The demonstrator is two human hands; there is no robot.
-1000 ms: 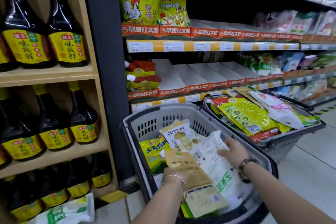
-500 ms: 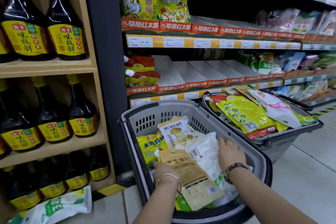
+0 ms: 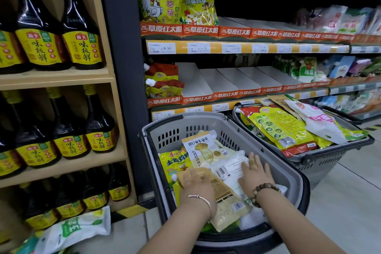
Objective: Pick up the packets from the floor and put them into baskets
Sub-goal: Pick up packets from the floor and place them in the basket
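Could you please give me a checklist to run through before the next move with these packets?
1. Room in near grey plastic basket: ok, packets lie below its rim.
2. Room in far grey basket: not ok, heaped above rim.
3. Right hand free: ok, flat on white barcoded packet.
4. Left hand free: cannot tell, blurred on tan paper packet.
5. Floor cleared: not ok, white-and-green plastic packet lies beside wooden shelf.

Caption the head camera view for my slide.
The left hand and right hand rest on packets in the near basket, beside a second full basket; a white-green packet lies on the floor.
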